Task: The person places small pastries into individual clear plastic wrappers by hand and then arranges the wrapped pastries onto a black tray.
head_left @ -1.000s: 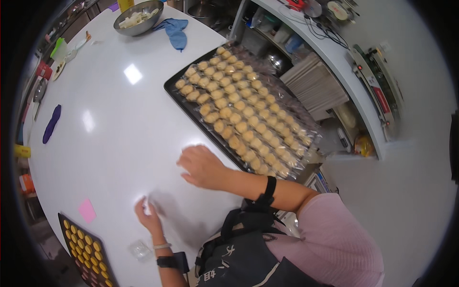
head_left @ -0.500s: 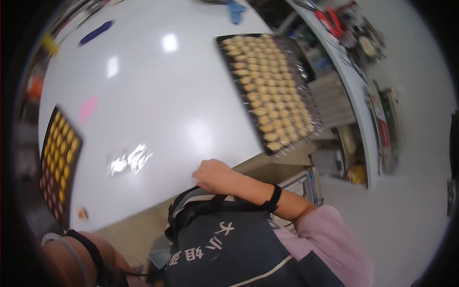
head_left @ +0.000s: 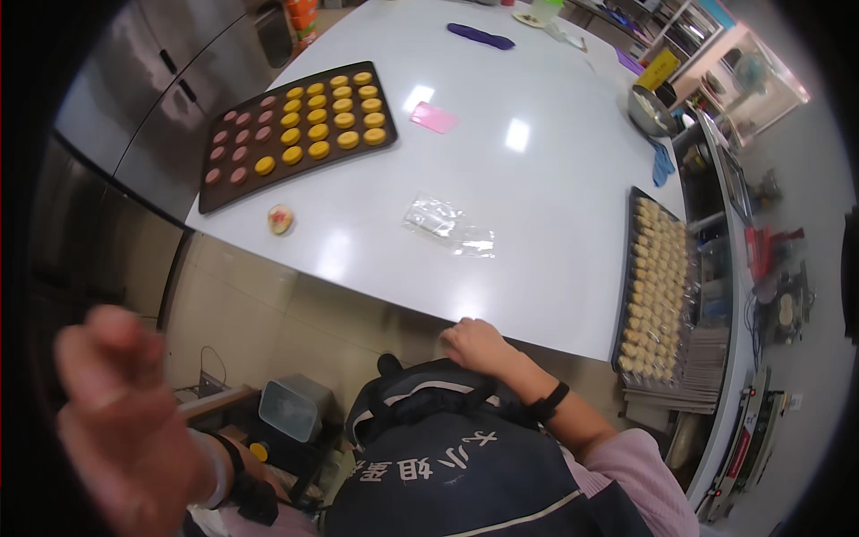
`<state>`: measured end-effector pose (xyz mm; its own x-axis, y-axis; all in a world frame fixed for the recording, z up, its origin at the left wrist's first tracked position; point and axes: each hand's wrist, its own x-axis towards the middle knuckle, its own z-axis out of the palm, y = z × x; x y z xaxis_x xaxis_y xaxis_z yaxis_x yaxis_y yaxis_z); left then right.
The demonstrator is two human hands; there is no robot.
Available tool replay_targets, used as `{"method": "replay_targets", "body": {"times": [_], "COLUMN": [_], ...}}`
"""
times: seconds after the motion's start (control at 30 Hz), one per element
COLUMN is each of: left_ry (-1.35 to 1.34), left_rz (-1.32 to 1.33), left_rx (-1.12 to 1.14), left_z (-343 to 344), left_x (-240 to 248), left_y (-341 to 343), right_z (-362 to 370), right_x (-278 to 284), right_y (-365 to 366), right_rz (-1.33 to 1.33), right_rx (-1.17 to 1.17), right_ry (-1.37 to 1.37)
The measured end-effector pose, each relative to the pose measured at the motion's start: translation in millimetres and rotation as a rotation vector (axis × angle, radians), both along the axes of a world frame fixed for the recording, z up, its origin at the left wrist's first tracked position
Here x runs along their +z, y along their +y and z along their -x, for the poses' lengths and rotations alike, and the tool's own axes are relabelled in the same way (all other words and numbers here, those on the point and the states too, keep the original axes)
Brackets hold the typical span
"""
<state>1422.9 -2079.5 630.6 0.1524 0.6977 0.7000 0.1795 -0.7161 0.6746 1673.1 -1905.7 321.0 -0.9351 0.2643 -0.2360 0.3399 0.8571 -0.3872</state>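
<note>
My right hand (head_left: pixel 479 345) rests at the front edge of the white table (head_left: pixel 358 242), its fingers loosely curled, with nothing showing in them. Close to the camera at the lower left my left hand (head_left: pixel 125 421) is raised, blurred and foreshortened; how its fingers stand is unclear. Beyond it, a dark baking tray (head_left: pixel 210 199) holds rows of yellow and pink round pieces. A small round cream-coloured piece with red marks (head_left: pixel 280 219) lies in front of that tray. Clear plastic bags (head_left: pixel 447 225) lie mid-table, with a pink flat scraper (head_left: pixel 435 117) behind them.
At the right edge stands a tray of many pale dough pieces (head_left: pixel 658 295) under clear film. A metal bowl (head_left: pixel 651 112), a blue cloth (head_left: pixel 662 166) and a long purple object (head_left: pixel 480 36) are farther back. A grey bin (head_left: pixel 295 410) stands on the floor; steel cabinets (head_left: pixel 152 80) are at left.
My view has swung left, so the tray of yellow and pink pieces now shows fully. My left hand has come up into view; my right hand stays at the table edge.
</note>
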Motion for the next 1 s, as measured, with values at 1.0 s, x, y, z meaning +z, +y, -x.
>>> {"method": "replay_targets", "body": {"times": [1.0], "left_ry": [0.468], "left_rz": [0.695], "left_rx": [0.477], "left_z": [-29.6], "left_x": [-343.4], "left_y": [221.6], "right_z": [-7.6], "right_x": [-64.7], "right_y": [161.0], "right_rz": [0.848], "right_rx": [-1.351], "right_ry": [0.574]}}
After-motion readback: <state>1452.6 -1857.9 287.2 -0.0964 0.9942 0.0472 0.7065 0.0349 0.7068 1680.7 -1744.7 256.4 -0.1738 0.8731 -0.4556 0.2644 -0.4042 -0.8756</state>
